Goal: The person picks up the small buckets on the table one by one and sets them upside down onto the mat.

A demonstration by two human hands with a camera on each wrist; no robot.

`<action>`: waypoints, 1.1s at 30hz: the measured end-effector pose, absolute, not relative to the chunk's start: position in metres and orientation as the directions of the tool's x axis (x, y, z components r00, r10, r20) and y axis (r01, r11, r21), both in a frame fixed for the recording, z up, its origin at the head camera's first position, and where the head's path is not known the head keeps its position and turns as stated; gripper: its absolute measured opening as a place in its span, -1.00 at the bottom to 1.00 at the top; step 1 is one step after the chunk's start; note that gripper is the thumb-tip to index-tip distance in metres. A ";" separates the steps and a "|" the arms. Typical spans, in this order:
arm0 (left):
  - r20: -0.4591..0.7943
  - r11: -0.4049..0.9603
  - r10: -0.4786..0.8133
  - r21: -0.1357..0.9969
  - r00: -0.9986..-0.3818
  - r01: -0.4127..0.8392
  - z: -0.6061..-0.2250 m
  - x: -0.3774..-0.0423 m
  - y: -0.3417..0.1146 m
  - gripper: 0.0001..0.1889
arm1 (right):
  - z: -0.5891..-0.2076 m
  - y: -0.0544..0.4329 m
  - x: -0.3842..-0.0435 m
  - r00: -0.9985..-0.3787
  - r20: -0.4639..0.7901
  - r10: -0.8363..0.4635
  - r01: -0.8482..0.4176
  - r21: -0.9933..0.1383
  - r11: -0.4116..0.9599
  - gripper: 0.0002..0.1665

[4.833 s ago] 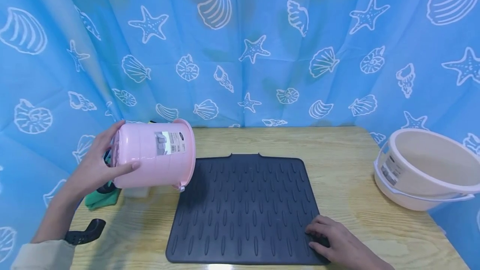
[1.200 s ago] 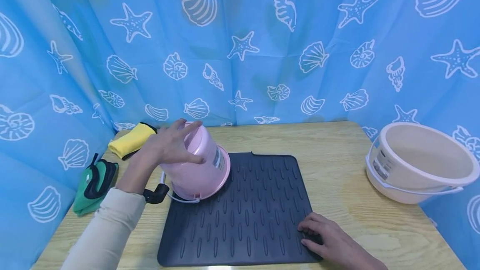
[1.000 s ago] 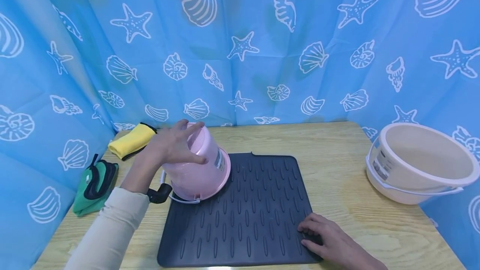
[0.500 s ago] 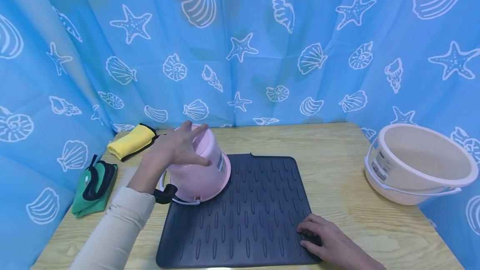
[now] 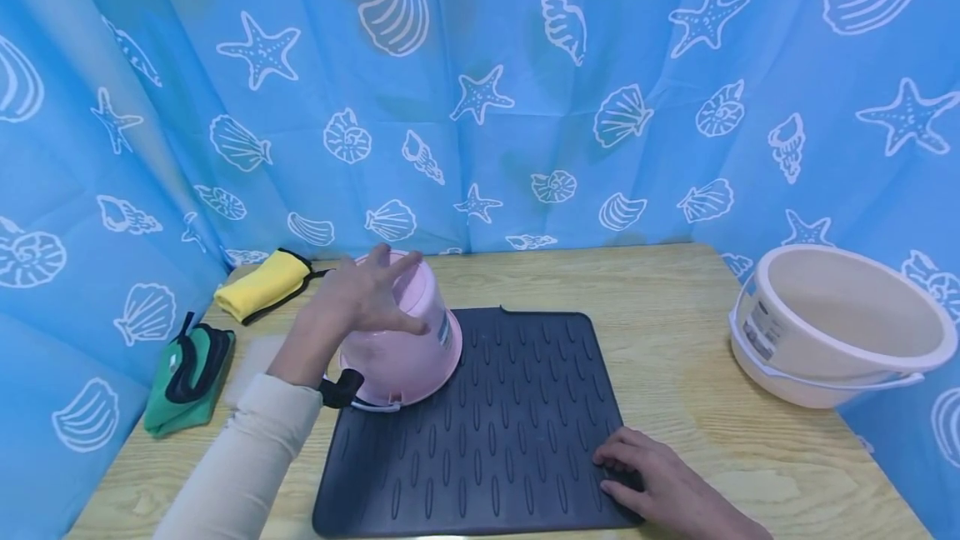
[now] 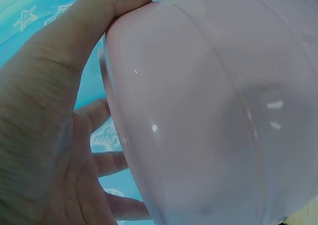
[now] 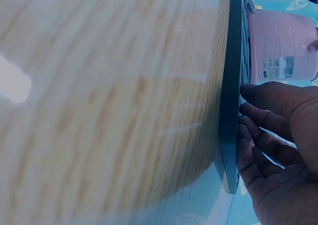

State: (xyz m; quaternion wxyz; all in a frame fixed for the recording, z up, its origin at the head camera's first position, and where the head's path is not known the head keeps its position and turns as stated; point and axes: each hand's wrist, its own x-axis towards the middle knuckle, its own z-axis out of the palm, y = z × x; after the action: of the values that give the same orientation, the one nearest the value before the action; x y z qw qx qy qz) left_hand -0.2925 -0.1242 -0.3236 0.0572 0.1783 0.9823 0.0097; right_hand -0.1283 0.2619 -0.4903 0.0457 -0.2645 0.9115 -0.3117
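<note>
A pink bucket (image 5: 405, 357) stands upside down on the back left part of the dark ridged mat (image 5: 487, 440), its white handle hanging at the near side. My left hand (image 5: 352, 298) holds it by the upturned base. In the left wrist view the thumb lies on one side of the bucket wall (image 6: 198, 111) and the spread fingers reach across the base. My right hand (image 5: 648, 473) rests at the mat's near right corner. In the right wrist view its loosely bent fingertips touch the mat (image 7: 233, 101), holding nothing.
A cream bucket (image 5: 780, 315) with a white handle stands upright at the table's right side. On the left lie a folded yellow cloth (image 5: 262, 286), a folded green cloth (image 5: 187, 382) and a pale flat object (image 5: 255, 361). A blue seashell curtain (image 5: 510, 157) hangs behind the table.
The pink bucket, earlier held on its side at the left, now stands upside down on the mat. In the last second my left hand and the bucket shifted slightly right. My right hand stayed put.
</note>
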 end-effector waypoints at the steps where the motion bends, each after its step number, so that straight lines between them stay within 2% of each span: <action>1: -0.111 0.936 0.352 0.037 -0.930 0.350 -0.324 -0.293 -0.123 0.14 | -0.490 0.262 -0.128 -0.857 0.080 -0.510 -0.451 -0.594 0.666 -0.82; 12: -0.127 0.949 0.316 0.039 -0.940 0.314 -0.326 -0.290 -0.119 0.12 | -0.492 0.263 -0.125 -0.846 0.141 -0.514 -0.492 -0.576 0.652 -0.83; 19: -0.052 0.930 0.362 0.088 -0.931 0.356 -0.322 -0.277 -0.127 0.06 | -0.491 0.262 -0.124 -0.842 0.142 -0.521 -0.498 -0.576 0.648 -0.83; 23: 0.059 0.910 0.400 0.099 -0.915 0.404 -0.319 -0.266 -0.131 -0.02 | -0.490 0.263 -0.125 -0.842 0.137 -0.521 -0.494 -0.581 0.646 -0.83; 26: 0.208 0.858 0.471 0.117 -0.857 0.500 -0.320 -0.259 -0.131 -0.12 | -0.490 0.263 -0.125 -0.846 0.132 -0.517 -0.489 -0.581 0.651 -0.83; 31: 0.472 0.664 0.574 0.212 -0.670 0.718 -0.333 -0.250 -0.125 -0.44 | -0.490 0.262 -0.125 -0.855 0.122 -0.505 -0.475 -0.577 0.665 -0.82; 33: 0.523 0.603 0.571 0.257 -0.634 0.755 -0.339 -0.247 -0.121 -0.54 | -0.491 0.262 -0.125 -0.857 0.124 -0.501 -0.473 -0.578 0.665 -0.81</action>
State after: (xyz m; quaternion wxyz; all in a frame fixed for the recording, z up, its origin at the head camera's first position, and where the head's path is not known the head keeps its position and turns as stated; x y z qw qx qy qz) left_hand -0.2466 -0.1213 -0.3389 -0.1979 0.3796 0.8731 0.2333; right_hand -0.1248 0.2616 -0.4908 0.0229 -0.2668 0.9122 -0.3100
